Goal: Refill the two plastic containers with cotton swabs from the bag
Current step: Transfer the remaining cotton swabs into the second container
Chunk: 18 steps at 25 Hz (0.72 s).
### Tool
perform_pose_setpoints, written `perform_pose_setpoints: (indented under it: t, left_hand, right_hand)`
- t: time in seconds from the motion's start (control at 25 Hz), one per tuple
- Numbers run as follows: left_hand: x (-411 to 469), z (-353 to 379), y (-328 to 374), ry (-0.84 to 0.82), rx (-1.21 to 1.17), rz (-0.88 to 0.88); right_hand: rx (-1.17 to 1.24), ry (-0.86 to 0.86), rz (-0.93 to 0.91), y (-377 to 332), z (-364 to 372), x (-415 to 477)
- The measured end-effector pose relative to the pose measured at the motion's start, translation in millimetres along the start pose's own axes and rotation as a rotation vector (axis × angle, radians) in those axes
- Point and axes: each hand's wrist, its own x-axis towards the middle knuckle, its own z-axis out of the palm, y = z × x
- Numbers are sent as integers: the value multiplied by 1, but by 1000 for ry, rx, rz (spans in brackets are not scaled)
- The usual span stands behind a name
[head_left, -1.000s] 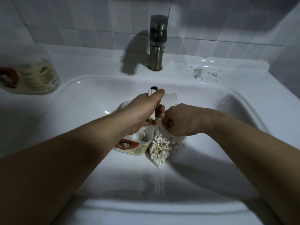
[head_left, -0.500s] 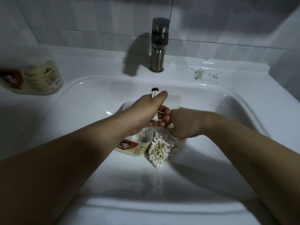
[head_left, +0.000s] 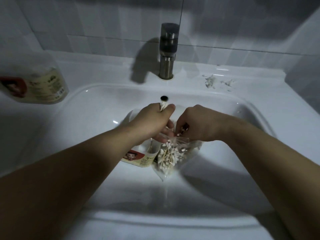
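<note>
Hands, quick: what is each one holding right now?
Left hand: closed, gripping a bundle of cotton swabs.
Right hand: closed, pinching the top of the bag.

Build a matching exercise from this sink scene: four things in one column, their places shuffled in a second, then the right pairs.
Things
1. faucet
2. bag of cotton swabs
3. bunch of cotton swabs
4. white scraps

Places
A. gripped in the left hand
B. on the back rim, to the right of the faucet
C. behind the basin, at the middle of the back rim
D. in the basin, its mouth held by the right hand

Pairs: 1-C, 2-D, 3-A, 4-B
</note>
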Motion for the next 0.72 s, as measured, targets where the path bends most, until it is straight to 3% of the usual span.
perform_pose_setpoints:
  t: [0.24, 0.48, 0.72]
  left_hand:
    - [-2, -2, 1, 19, 125, -8]
    - [1, 2, -9, -55, 263, -7]
    - [6, 2, -11, -83, 263, 140]
  right_hand:
    - [83, 80, 59, 7, -10, -7]
    - [318, 107, 175, 15, -17, -13]
    - [470, 156, 237, 22, -20, -15]
